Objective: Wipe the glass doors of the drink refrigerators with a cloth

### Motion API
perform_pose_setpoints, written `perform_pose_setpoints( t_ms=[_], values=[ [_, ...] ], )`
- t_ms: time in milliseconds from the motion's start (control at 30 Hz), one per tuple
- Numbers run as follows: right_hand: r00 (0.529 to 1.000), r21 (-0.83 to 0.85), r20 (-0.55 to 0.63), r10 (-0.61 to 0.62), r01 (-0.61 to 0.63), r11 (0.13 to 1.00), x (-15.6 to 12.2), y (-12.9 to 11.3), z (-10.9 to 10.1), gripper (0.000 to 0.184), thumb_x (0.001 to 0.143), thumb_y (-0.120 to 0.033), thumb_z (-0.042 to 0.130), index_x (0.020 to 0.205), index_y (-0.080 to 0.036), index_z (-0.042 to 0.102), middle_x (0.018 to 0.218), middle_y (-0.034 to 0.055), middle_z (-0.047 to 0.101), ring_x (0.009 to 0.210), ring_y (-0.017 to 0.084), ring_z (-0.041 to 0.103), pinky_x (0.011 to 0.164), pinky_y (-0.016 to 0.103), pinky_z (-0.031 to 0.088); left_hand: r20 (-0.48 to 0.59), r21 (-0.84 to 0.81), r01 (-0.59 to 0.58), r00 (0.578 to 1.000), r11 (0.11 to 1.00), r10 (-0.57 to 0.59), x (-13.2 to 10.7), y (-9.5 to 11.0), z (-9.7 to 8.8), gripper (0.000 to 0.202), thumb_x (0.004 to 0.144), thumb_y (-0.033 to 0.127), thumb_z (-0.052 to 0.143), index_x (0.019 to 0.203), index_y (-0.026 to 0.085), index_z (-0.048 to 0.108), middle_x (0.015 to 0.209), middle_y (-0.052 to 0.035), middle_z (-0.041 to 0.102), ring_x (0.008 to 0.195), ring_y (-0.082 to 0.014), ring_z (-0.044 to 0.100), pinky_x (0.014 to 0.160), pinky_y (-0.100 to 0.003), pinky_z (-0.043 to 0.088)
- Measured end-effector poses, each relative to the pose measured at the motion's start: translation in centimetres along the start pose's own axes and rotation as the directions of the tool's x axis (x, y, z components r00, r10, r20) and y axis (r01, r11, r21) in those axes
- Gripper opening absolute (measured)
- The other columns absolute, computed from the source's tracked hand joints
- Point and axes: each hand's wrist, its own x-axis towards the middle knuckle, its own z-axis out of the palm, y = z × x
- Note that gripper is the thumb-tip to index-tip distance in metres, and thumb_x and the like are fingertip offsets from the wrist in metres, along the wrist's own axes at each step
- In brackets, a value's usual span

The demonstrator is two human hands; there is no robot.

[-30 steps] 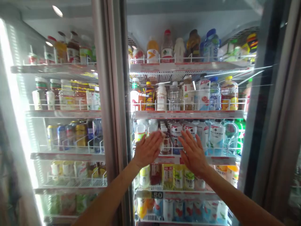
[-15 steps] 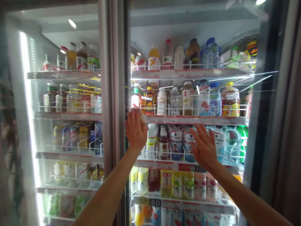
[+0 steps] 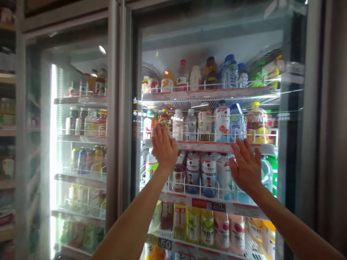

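My left hand point(image 3: 164, 147) lies flat against the glass door point(image 3: 217, 39) of a drinks fridge, fingers together. A pale, crumpled piece of cloth or tissue point(image 3: 169, 130) shows at the edge of its fingers, mostly hidden under them. To the right, my right hand point(image 3: 246, 168) is spread open, palm toward the same glass, holding nothing. Whether its palm touches the pane I cannot tell. Behind the glass, rows of bottles stand on shelves, among them a white-labelled bottle point(image 3: 222, 122) and a bottle with a yellow cap point(image 3: 257, 124).
A metal door frame point(image 3: 115, 108) divides this door from a second glass-fronted fridge section point(image 3: 81, 173) on the left. Further left is a blurred shelf unit point(image 3: 7, 130) with goods. A dark vertical edge point(image 3: 294, 162) borders the door on the right.
My left hand has moved rightward over the glass, away from the door's left frame, with the pale cloth under it. The right hand has also shifted right. The view has turned slightly left.
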Motion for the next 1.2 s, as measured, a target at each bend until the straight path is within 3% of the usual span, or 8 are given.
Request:
perform_pose_setpoints(
  t_ms=[233, 367, 467, 667, 900, 1000, 1133, 1200],
  values=[
    [0.998, -0.006, -0.070, 0.011, -0.011, 1.000, 0.4, 3.8, -1.0, 0.057, 0.088, -0.027, 0.044, 0.142, -0.022, 0.028, 0.144, 0.0107, 0.037, 0.135, 0.026, 0.030, 0.111, 0.049, 0.018, 0.176, -0.162, -0.594, 0.768, 0.788, 0.616, -0.3, 10.3, 1.3, 0.055, 0.089, 0.034, 0.034, 0.141, 0.017, 0.028, 0.150, -0.0036, 0.027, 0.141, -0.0180, 0.007, 0.114, -0.040, 0.020],
    [0.993, -0.068, -0.116, 0.004, -0.012, 0.998, 0.8, 6.3, -2.4, 0.055, 0.089, -0.027, 0.041, 0.142, -0.019, 0.029, 0.143, 0.0128, 0.039, 0.135, 0.027, 0.031, 0.110, 0.049, 0.020, 0.092, -0.084, -0.206, 0.972, 0.975, 0.214, 4.8, 7.0, 2.0, 0.054, 0.090, 0.030, 0.031, 0.142, 0.016, 0.025, 0.149, -0.0080, 0.028, 0.140, -0.0197, 0.014, 0.115, -0.044, 0.017],
    [0.993, -0.091, -0.115, 0.005, -0.016, 0.996, 1.1, 7.6, -3.1, 0.056, 0.089, -0.027, 0.041, 0.143, -0.019, 0.028, 0.143, 0.0128, 0.039, 0.135, 0.027, 0.030, 0.110, 0.049, 0.020, 0.021, -0.058, 0.119, 0.993, 0.991, -0.118, 6.3, 7.3, 2.4, 0.056, 0.089, 0.029, 0.031, 0.142, 0.012, 0.023, 0.150, -0.0117, 0.023, 0.141, -0.0238, 0.011, 0.115, -0.048, 0.016],
    [0.989, -0.070, -0.147, -0.002, -0.008, 0.998, 2.5, 8.1, -3.0, 0.054, 0.089, -0.027, 0.039, 0.142, -0.018, 0.030, 0.142, 0.0131, 0.040, 0.134, 0.026, 0.032, 0.110, 0.048, 0.021, 0.161, -0.202, -0.500, 0.832, 0.842, 0.532, 2.1, 16.7, 2.9, 0.054, 0.090, 0.033, 0.032, 0.141, 0.017, 0.027, 0.149, -0.0048, 0.029, 0.141, -0.0196, 0.013, 0.114, -0.041, 0.021],
    [0.986, -0.077, -0.166, 0.034, -0.048, 0.996, 3.2, 10.9, -4.4, 0.052, 0.090, -0.028, 0.037, 0.141, -0.016, 0.032, 0.141, 0.0149, 0.040, 0.135, 0.026, 0.031, 0.109, 0.049, 0.022, 0.083, -0.051, 0.058, 0.995, 0.997, -0.053, 6.5, 11.9, 3.1, 0.056, 0.089, 0.031, 0.029, 0.142, 0.012, 0.024, 0.149, -0.0128, 0.026, 0.140, -0.0241, 0.014, 0.113, -0.048, 0.020],
    [0.985, -0.064, -0.167, 0.030, -0.041, 0.997, 3.7, 10.9, -4.4, 0.052, 0.090, -0.028, 0.036, 0.140, -0.016, 0.033, 0.141, 0.0152, 0.041, 0.135, 0.026, 0.031, 0.109, 0.049, 0.023, 0.143, -0.094, -0.221, 0.962, 0.971, 0.233, 5.7, 15.5, 3.1, 0.056, 0.089, 0.032, 0.031, 0.141, 0.012, 0.027, 0.149, -0.0109, 0.027, 0.141, -0.0224, 0.013, 0.113, -0.044, 0.022],
    [0.983, -0.038, -0.183, 0.009, -0.016, 0.999, 4.7, 10.4, -3.8, 0.052, 0.090, -0.029, 0.036, 0.141, -0.017, 0.032, 0.142, 0.0138, 0.040, 0.135, 0.026, 0.031, 0.109, 0.049, 0.022, 0.197, -0.188, -0.591, 0.760, 0.785, 0.619, 5.1, 19.4, 3.4, 0.052, 0.090, 0.035, 0.030, 0.140, 0.019, 0.030, 0.149, -0.0027, 0.029, 0.140, -0.0170, 0.015, 0.113, -0.039, 0.022],
    [0.984, -0.038, -0.179, 0.005, -0.012, 0.999, 5.1, 10.4, -3.6, 0.052, 0.090, -0.029, 0.036, 0.140, -0.017, 0.032, 0.142, 0.0131, 0.041, 0.135, 0.025, 0.031, 0.109, 0.048, 0.021, 0.211, -0.155, -0.495, 0.829, 0.855, 0.518, 6.7, 17.0, 3.4, 0.052, 0.090, 0.034, 0.030, 0.139, 0.019, 0.031, 0.148, -0.0043, 0.031, 0.139, -0.0174, 0.019, 0.113, -0.040, 0.023]
  ],
)
